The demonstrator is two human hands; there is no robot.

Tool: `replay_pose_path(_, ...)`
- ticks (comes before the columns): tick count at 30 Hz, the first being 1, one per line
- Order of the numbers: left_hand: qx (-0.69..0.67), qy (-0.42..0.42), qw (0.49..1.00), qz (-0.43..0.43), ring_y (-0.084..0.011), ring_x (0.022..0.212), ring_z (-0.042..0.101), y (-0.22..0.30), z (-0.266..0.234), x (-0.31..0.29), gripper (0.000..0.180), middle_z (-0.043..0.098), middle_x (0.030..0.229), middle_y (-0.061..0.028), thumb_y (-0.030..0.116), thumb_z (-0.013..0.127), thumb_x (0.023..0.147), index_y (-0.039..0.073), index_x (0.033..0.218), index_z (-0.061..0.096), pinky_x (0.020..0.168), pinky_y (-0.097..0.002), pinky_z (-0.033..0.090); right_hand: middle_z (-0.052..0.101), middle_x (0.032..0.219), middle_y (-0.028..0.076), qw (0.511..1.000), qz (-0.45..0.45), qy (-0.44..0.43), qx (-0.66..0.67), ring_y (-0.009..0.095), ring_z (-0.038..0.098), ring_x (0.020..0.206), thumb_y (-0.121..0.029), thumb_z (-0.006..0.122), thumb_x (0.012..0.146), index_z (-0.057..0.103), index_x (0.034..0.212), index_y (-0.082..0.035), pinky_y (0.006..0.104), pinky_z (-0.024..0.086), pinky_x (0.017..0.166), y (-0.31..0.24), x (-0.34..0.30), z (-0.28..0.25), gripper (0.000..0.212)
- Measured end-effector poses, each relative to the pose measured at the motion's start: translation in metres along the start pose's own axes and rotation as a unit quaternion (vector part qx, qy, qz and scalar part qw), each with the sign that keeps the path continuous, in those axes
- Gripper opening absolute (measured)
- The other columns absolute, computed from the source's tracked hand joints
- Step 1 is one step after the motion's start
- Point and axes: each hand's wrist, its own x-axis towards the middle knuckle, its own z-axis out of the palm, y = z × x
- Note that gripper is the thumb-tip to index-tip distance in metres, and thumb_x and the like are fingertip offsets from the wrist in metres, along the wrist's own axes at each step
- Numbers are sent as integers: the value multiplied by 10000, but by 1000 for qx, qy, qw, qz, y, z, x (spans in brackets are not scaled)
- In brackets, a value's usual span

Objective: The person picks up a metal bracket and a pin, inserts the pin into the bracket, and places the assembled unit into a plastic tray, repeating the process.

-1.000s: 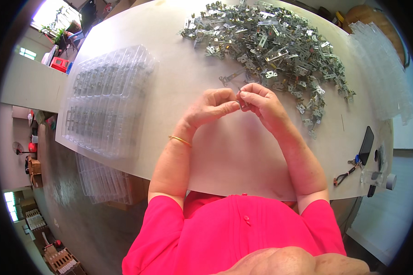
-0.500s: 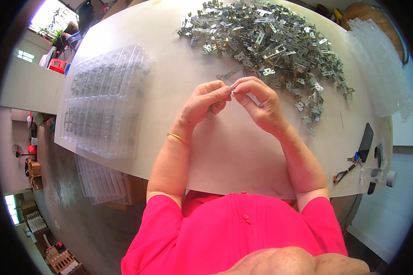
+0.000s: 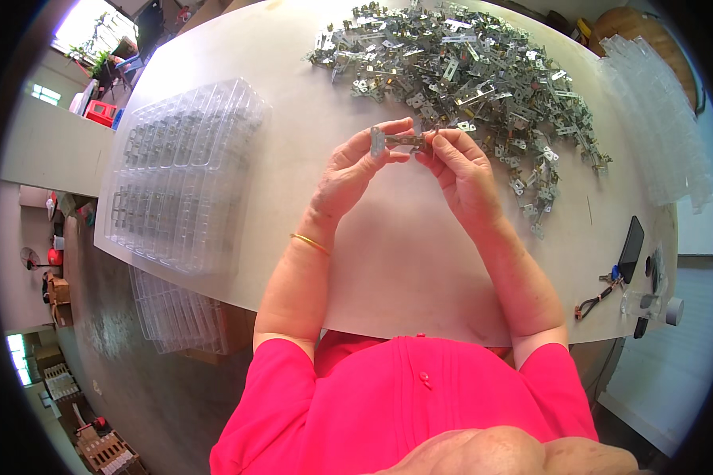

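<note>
Both hands raised over the table (image 3: 388,261), pinching one small metal hinge part (image 3: 398,141) between them. Left hand (image 3: 355,170) closed on its left end with fingertips, gold bangle (image 3: 310,244) on that wrist. Right hand (image 3: 461,170) closed on the right end, thumb and forefinger. Part held roughly level, clear of the tabletop, just in front of the near edge of the heap.

Big loose pile of similar metal parts (image 3: 459,71) spread across the far side of the table, just beyond the hands, trailing down to the right of the right hand. Stack of clear plastic blister trays (image 3: 178,174) well to the left, more trays (image 3: 178,317) lower, beside the table edge. Another row of clear trays (image 3: 661,119) at the far right. Dark phone (image 3: 631,248), keys (image 3: 598,294) and a tape roll (image 3: 673,310) near the right edge, well apart from the hands. Bare tabletop between forearms. Pink shirt (image 3: 404,404) at bottom of view.
</note>
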Motion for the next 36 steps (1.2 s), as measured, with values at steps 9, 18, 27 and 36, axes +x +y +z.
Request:
replay_pose_path(9,22,52,997,-58,-170,903,680,-1,-7,-1,286,697,954,-71,282,510,1045,26,1073,633,824,-327,540,625,853,-28,946,-119,10,-301,23,561,776,-136,626,986,647,1064,-52,203,489,687,2,-8,16,117)
replay_pose_path(18,83,55,986,-137,-113,607,579,-1,-4,-3,302,614,743,-21,318,535,1033,39,973,633,581,-255,484,526,670,-78,917,-117,9,-381,0,429,612,-111,644,971,678,999,-52,193,353,531,4,-13,18,73)
replay_pose_path(27,180,66,973,-128,-49,576,493,1,-2,-3,247,560,681,22,267,572,1017,44,928,632,508,-206,404,545,687,-65,891,-125,12,-437,10,438,618,-113,671,950,664,989,-42,207,376,537,6,-12,15,81)
replay_pose_path(36,249,40,959,-129,-29,576,455,-3,4,-5,235,548,693,42,273,604,1003,48,946,640,494,-197,362,605,759,-13,879,-89,11,-469,42,513,648,-100,670,939,643,996,-54,228,437,579,1,-17,22,78)
